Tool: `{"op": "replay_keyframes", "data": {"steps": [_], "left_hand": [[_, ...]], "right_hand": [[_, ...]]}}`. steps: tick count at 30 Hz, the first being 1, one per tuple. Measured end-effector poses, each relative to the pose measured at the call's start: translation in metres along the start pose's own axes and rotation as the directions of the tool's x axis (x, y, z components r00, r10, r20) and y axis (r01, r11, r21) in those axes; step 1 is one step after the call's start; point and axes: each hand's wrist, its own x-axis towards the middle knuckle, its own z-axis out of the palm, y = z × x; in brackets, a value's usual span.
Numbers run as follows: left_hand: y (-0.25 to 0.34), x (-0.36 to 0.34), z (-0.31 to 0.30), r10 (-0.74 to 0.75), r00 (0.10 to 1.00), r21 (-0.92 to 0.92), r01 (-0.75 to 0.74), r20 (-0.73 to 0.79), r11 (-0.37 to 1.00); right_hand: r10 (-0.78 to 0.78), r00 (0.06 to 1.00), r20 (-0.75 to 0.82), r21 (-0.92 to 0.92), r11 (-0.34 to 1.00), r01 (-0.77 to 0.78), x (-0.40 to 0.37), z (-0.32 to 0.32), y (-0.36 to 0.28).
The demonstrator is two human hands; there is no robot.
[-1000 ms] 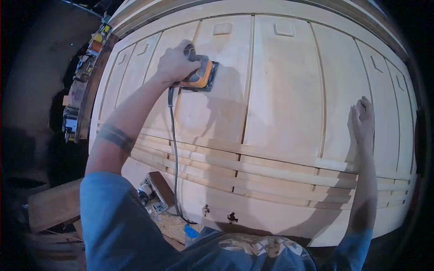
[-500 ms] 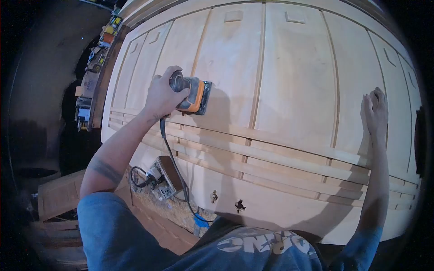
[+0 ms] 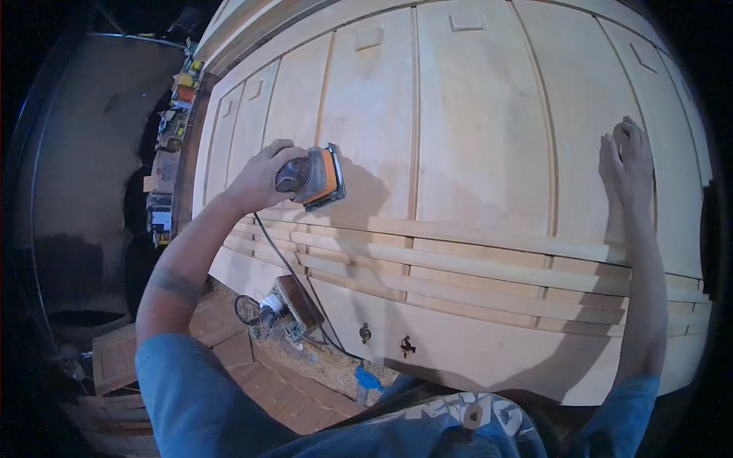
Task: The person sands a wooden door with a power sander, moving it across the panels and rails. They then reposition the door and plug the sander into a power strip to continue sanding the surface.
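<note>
My left hand point(image 3: 267, 175) is wrapped round an orange and dark grey electric sander point(image 3: 321, 180). The tool is tilted, its flat pad facing right, and it casts a shadow on the pale wooden panel point(image 3: 473, 122) beside it. A cord point(image 3: 279, 248) runs from the sander down toward the panel's near edge. Over at the right side of the same panel rests my right hand point(image 3: 632, 160), fingers bent and the thumb apart from them, with no tool showing in it. Long slats point(image 3: 458, 259) cross the panel below both hands.
A wooden box with plugs and wires point(image 3: 294, 305) sits by the panel's near left edge. Two cut holes point(image 3: 408, 346) show near the front. Cartons and small items point(image 3: 164, 172) line the far left side. Brown wooden panels point(image 3: 122, 355) lie at lower left.
The sander, in my left hand, has shifted slightly down and left and turned, showing more of its pad's edge. The head view has shifted; my right hand appears a little higher.
</note>
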Motion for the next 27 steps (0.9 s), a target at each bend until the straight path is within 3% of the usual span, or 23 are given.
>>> {"op": "replay_keyframes", "data": {"steps": [5, 8, 24, 27], "left_hand": [[-0.002, -0.002, 0.005, 0.245, 0.968, 0.027, -0.246, 0.047, 0.969], [0.004, 0.001, 0.004, 0.283, 0.958, 0.011, -0.283, 0.04, 0.959], [0.082, 0.036, -0.003, 0.289, 0.953, 0.092, -0.297, 0.087, 0.951], [0.091, 0.042, -0.002, 0.323, 0.943, 0.095, -0.329, 0.075, 0.939]], "right_hand": [[0.025, 0.999, 0.021, -0.051, 0.998, -0.024, 0.001, 0.002, 0.0], [0.033, 0.999, 0.018, -0.033, 0.999, -0.032, 0.002, 0.002, 0.0], [0.015, 1.0, -0.024, 0.06, 0.998, -0.014, 0.003, -0.004, -0.006], [-0.087, 0.996, -0.032, -0.032, 0.996, 0.086, 0.001, -0.009, -0.014]]}}
